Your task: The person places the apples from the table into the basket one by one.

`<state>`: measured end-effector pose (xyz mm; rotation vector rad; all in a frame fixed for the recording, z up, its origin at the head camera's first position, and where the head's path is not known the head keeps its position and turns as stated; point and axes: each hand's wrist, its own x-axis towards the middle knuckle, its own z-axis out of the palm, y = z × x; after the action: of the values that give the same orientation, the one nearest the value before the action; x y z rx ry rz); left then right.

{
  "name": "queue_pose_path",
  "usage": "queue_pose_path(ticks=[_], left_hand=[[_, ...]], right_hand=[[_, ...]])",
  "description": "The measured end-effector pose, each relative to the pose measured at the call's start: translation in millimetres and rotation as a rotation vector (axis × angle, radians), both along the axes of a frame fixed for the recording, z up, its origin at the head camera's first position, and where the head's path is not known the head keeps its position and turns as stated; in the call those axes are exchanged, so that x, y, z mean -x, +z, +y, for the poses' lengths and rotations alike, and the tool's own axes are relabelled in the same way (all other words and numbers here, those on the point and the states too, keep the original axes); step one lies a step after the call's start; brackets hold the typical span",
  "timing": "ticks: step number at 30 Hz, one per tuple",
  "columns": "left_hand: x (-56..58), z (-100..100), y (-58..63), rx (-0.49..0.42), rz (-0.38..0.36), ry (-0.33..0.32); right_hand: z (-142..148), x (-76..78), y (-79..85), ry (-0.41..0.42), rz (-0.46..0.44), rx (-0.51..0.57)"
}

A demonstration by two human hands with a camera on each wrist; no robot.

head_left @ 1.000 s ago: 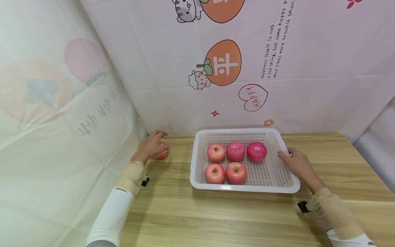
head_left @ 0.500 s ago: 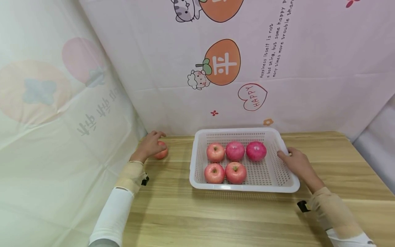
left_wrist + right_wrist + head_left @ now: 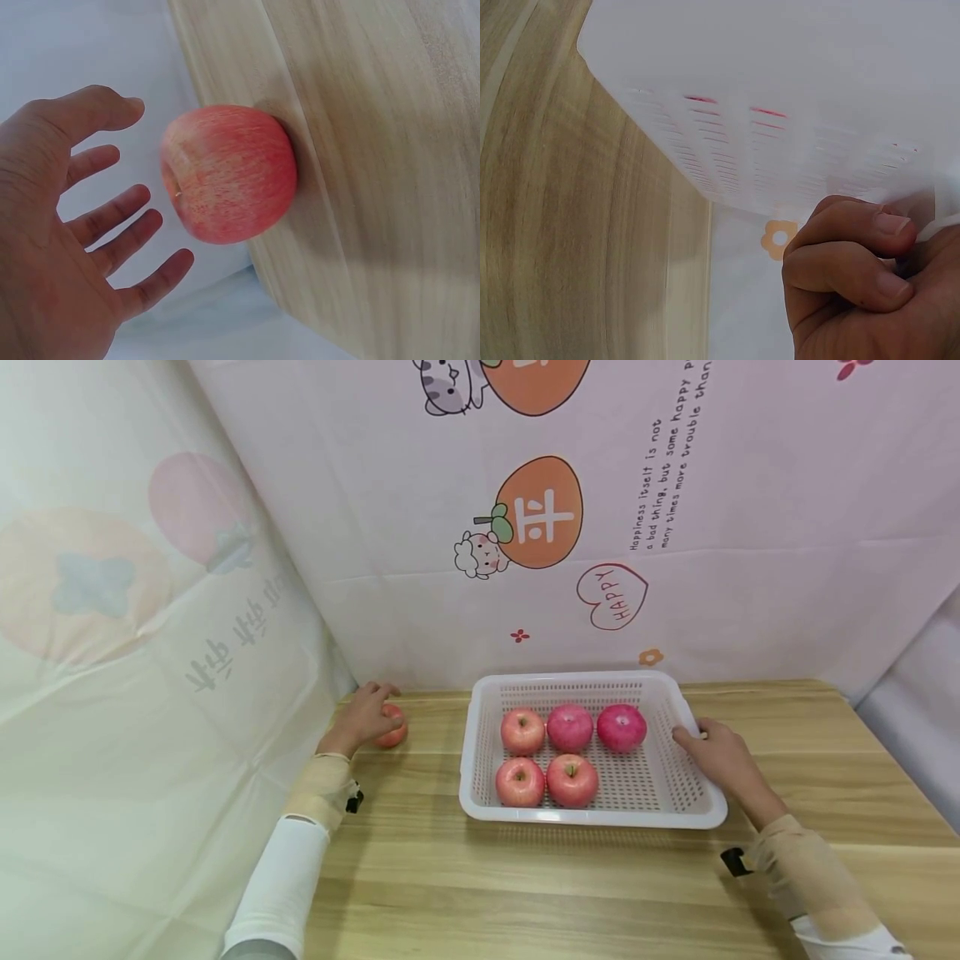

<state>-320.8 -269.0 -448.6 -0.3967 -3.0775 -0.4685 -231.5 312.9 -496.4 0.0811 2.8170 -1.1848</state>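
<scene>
A lone red apple [image 3: 232, 176] sits on the wooden table near its back left corner. Over it hovers my left hand [image 3: 362, 718]; in the left wrist view that hand [image 3: 67, 217] has its fingers spread and apart from the fruit. My right hand [image 3: 726, 764] grips the right rim of a white plastic basket [image 3: 592, 816], thumb over the edge. Seen in the right wrist view, the fingers of the right hand [image 3: 855, 277] curl below the rim. Inside the basket lie several apples [image 3: 572, 781], some pale red and others deeper pink.
The wooden table [image 3: 465, 893] ends at a printed white cloth [image 3: 420, 618] hanging behind it. Another cloth [image 3: 187, 760] hangs along the left side, close to my left arm.
My left hand has lowered slightly over the lone apple. The right hand keeps its grip on the basket, which looks unmoved apart from a slight shift of the whole view.
</scene>
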Motion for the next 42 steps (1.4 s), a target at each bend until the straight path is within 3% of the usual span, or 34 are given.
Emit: queue_pose_path(ticks=[16, 24, 34, 42], left_hand=[[1.5, -5.1, -9.7, -0.004, -0.066, 0.071], [6.4, -7.8, -16.2, -0.012, -0.061, 0.078], [4.6, -9.4, -22.9, -0.073, -0.027, 0.061], [4.7, -9.6, -25.9, -0.102, -0.053, 0.068]], right_hand=[[-0.3, 0.9, -1.4, -0.006, 0.013, 0.0], [-0.3, 0.9, -1.5, -0.006, 0.015, 0.005], [0.6, 0.1, -1.1, -0.006, 0.006, 0.003], [-0.3, 1.3, -1.3, -0.009, 0.011, -0.002]])
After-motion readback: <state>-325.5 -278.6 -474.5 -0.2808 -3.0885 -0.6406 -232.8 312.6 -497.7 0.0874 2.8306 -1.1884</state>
